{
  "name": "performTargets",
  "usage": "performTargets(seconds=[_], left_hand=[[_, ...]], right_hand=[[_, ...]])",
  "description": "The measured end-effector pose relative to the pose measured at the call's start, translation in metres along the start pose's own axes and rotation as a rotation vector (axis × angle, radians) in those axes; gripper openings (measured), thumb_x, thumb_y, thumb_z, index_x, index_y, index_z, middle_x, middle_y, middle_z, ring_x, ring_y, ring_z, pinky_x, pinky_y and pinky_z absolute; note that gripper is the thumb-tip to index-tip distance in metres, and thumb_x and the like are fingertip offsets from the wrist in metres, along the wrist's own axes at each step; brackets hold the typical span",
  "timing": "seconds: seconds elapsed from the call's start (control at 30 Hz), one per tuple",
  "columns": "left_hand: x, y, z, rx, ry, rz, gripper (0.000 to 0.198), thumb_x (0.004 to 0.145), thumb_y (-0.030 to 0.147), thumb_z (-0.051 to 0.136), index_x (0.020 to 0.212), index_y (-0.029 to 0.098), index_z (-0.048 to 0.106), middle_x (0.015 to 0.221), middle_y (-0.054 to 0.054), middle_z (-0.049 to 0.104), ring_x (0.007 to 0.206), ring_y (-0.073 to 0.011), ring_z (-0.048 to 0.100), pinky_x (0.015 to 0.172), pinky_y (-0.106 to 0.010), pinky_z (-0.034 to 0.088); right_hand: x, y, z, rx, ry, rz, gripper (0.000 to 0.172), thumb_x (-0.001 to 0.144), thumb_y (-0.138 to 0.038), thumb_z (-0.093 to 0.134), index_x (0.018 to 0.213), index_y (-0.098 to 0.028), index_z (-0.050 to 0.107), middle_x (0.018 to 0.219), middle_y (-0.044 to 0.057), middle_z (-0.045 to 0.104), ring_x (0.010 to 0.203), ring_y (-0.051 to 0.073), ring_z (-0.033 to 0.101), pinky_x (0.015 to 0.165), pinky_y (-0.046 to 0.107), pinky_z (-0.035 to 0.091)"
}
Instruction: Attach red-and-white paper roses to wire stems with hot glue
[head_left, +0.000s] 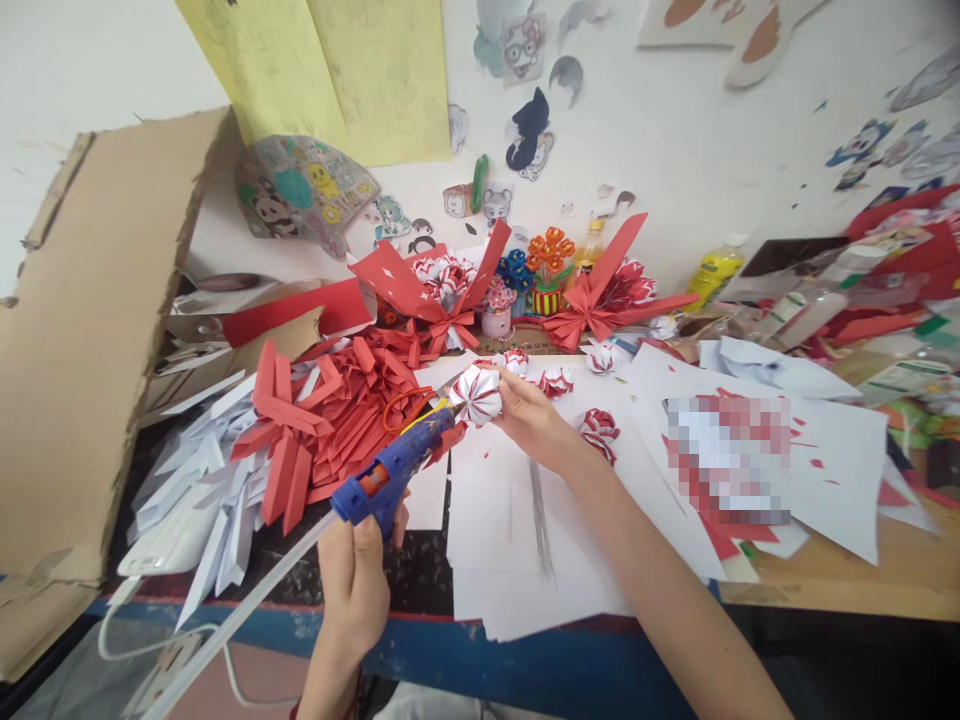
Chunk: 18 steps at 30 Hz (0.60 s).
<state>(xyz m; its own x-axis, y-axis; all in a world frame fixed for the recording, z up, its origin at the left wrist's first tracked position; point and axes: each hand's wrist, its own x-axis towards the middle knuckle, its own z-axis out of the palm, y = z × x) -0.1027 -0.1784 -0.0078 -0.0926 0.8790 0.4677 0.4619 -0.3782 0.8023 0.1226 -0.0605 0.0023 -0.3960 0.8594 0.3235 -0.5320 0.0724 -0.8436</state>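
Left hand (358,575) has its grip closed round the glue gun (397,462); right hand (534,420) pinches a paper ball (475,395) at its nozzle. Best to squeeze gently, fingertips clear.

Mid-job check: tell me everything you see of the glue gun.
The glue gun is blue plastic with an orange trigger and an orange wire stand near its nose. The left hand grips its handle, with the nose tilted up and right. The nozzle reaches the edge of the red-and-white paper ball in the right hand. A pale glue stick juts from its back toward the lower left.
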Motion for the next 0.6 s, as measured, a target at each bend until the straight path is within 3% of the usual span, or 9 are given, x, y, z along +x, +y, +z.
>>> performTargets(seconds=[0.3,0.6], left_hand=[[-0.0015,-0.0050,-0.0011,-0.019,-0.027,-0.019,0.053,0.102,0.051,0.029,0.090,0.014,0.063,0.068,-0.005,0.061,0.065,-0.0177,0.055,0.061,-0.030,0.039],[-0.0003,0.0034,-0.0010,0.031,-0.001,-0.016,0.053,0.102,0.052,0.027,0.088,0.015,0.062,0.067,-0.004,0.059,0.064,-0.0180,0.055,0.061,-0.031,0.039]], right_hand=[[-0.0001,-0.0016,0.0023,0.021,0.002,0.016,0.038,0.093,-0.047,0.063,0.124,-0.025,0.061,0.119,0.006,0.065,0.114,0.021,0.059,0.100,0.037,0.048],[-0.0004,-0.0033,0.0036,0.019,0.018,0.029,0.038,0.091,-0.048,0.064,0.122,-0.026,0.062,0.119,0.006,0.065,0.114,0.021,0.059,0.100,0.037,0.048]])
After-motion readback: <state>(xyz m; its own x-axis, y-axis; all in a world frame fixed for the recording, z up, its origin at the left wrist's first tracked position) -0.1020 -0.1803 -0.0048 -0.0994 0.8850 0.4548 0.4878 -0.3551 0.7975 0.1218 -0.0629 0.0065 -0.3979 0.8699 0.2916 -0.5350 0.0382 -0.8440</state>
